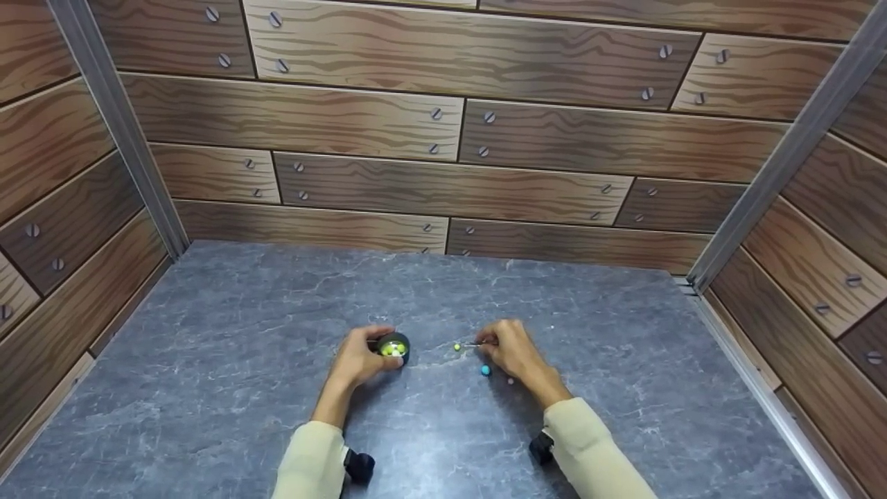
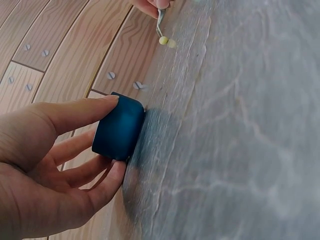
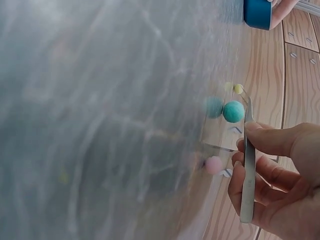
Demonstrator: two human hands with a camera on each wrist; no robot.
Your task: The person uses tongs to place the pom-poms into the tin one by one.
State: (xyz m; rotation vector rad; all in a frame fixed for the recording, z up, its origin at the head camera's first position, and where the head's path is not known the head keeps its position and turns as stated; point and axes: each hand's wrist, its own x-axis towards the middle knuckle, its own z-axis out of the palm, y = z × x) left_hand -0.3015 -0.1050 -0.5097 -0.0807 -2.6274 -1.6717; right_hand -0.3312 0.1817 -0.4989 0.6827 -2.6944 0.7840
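A small dark blue round container (image 1: 405,341) stands on the table with several yellow-green balls and a white one inside. My left hand (image 1: 357,358) grips it by the sides, thumb and fingers curled round it. My right hand (image 1: 514,352) pinches metal tweezers (image 3: 248,172), which point left toward the container. At their tips is a small yellow-green ball (image 1: 457,347), close to the tabletop; whether it touches the table I cannot tell. Below the tweezers lie a turquoise ball (image 1: 486,371) and a smaller pink ball (image 3: 214,165).
The grey marbled tabletop (image 1: 277,312) is glossy and reflects the balls. Wood-plank-patterned walls (image 1: 360,125) rise at the back and both sides, with metal posts (image 1: 783,138) in the corners. A metal rail (image 1: 762,395) runs along the right table edge.
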